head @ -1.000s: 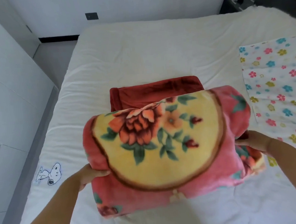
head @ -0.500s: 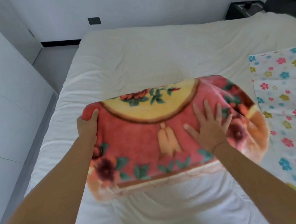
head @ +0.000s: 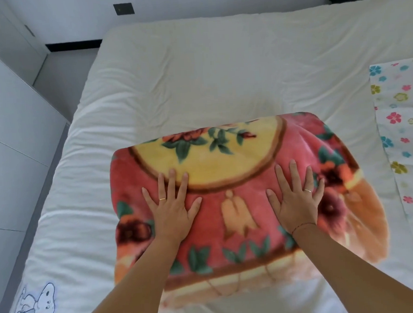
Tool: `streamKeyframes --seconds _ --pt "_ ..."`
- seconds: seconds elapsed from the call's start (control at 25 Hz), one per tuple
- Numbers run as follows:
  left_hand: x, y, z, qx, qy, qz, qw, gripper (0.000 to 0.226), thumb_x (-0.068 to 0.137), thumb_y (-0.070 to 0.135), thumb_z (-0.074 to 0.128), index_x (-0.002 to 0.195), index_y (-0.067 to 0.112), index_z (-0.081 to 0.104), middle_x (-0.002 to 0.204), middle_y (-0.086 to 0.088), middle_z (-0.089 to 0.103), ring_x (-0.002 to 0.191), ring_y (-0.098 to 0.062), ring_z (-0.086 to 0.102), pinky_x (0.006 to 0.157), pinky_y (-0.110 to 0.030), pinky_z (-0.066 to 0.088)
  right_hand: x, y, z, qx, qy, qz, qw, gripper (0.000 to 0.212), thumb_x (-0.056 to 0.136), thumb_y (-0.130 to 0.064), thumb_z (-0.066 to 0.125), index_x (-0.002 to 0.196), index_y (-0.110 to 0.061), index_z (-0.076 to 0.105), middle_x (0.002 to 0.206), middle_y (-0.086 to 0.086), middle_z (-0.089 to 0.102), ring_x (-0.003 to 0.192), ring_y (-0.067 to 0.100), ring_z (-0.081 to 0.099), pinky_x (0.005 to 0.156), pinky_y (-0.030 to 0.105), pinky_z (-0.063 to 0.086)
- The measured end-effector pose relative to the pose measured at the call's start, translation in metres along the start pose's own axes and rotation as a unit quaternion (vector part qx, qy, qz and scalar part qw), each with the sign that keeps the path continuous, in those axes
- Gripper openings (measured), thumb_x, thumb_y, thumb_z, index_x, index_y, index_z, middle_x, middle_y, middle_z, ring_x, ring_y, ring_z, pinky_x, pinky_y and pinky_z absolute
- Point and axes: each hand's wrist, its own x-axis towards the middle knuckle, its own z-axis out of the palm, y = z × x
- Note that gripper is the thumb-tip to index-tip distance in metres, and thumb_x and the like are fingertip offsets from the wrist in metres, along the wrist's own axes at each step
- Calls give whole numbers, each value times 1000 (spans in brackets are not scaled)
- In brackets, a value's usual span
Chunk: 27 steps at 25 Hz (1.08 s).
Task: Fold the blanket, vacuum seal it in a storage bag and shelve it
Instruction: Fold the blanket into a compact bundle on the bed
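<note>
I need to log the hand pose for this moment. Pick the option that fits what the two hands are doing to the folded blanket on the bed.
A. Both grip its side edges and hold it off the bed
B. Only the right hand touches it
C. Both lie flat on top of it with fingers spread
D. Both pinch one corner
C: the left hand and right hand lie palm down, fingers spread, on top of the folded blanket, which rests on the bed.

The folded blanket (head: 240,217) fills the middle of the bed (head: 195,72), with open sheet behind it and to its left. On the right a flowery cloth (head: 404,125) lies near it, and white cupboards (head: 12,156) stand along the bed's left side.
</note>
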Motion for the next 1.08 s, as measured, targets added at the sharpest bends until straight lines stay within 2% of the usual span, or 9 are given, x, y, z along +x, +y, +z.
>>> streamKeyframes --seconds 0.08,0.2,0.44,0.64,0.72,0.84,0.92,1.0,1.08 --pt "5 0 19 3 6 -8 1000 72 90 69 6 151 32 19 160 -1 14 147 -30 11 109 -69 4 5 -3 20 5 41 -11 999 67 92 -64 11 149 -32 26 159 3 19 144 42 12 112 66 5" --pt "22 -2 42 -1 21 -15 1000 70 90 65 15 150 30 18 159 -3 15 146 -31 12 108 -70 4 20 -5 45 -3 97 -22 995 62 92 -57 24 148 -31 27 158 5 23 143 43 14 111 67 5" --pt "31 0 61 -17 62 -24 998 71 87 59 25 150 28 14 159 -5 16 145 -33 13 109 -69 3 31 -6 69 -8 156 -35 987 60 92 -51 27 149 -29 25 157 6 25 142 44 15 111 66 5" --pt "24 -2 37 -2 44 -20 999 70 89 61 20 151 29 17 159 -3 18 146 -31 13 110 -66 -2 24 -12 38 -18 119 -35 992 60 94 -51 27 150 -30 27 159 4 20 143 42 13 113 64 3" --pt "12 -3 20 -2 37 -30 999 70 90 63 16 151 28 18 159 -2 19 146 -29 12 111 -64 -2 16 -17 17 -21 106 -32 994 59 93 -51 29 148 -29 33 157 5 25 143 41 18 113 63 4" --pt "-10 8 -11 -56 17 -65 996 73 91 67 7 152 28 12 160 0 11 148 -24 2 114 -60 -3 -4 -21 -19 19 99 -28 995 61 89 -52 37 144 -27 40 153 6 34 140 38 27 112 63 9" --pt "-22 29 -31 -106 11 -61 992 77 87 68 12 153 27 10 161 0 8 148 -24 0 115 -57 -4 -22 -17 -43 85 98 -22 991 68 88 -50 46 149 -24 31 156 8 27 142 33 26 114 58 10" --pt "-33 60 -48 -128 29 -5 991 77 90 65 27 153 23 12 159 -3 16 147 -26 6 116 -54 -1 -42 -5 -66 157 103 9 982 79 87 -44 58 152 -22 19 158 9 19 142 29 25 115 51 12" --pt "-40 93 -60 -139 52 53 987 76 93 59 39 152 17 17 156 -7 26 146 -28 14 116 -51 2 -63 18 -84 191 110 39 975 84 87 -42 62 153 -22 14 158 6 18 141 26 26 114 48 18"
